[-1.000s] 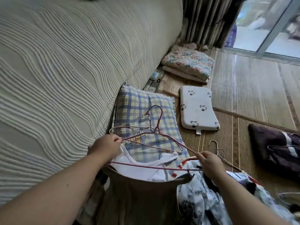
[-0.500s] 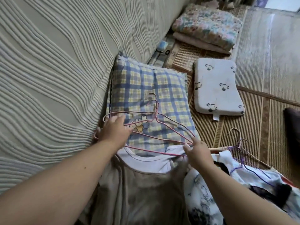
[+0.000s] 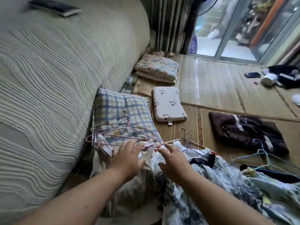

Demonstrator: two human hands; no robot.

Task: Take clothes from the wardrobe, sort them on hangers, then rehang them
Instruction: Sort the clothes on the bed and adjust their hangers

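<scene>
- Pillows: two. The plaid pillow (image 3: pixel 120 104), and a white pillow (image 3: pixel 168 104) just right of it.
- Pink wire hangers (image 3: pixel 129 129): at least two, lying on the plaid pillow. They overlap, so the exact count is unclear.
- Hands: two. The left hand (image 3: pixel 128 157) and right hand (image 3: pixel 173 159) are at its near edge.
- Folded blankets (image 3: pixel 156 67): two, stacked beyond it.
- Dark garment (image 3: pixel 246 135): one, well right of it.
- Phone (image 3: pixel 252 75): one, far right of it.

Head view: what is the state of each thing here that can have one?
left hand, open, fingers spread.
right hand, open, fingers spread.
pink hangers, lying on the plaid pillow.
dark garment, folded on the mat.
phone, screen dark.
</scene>
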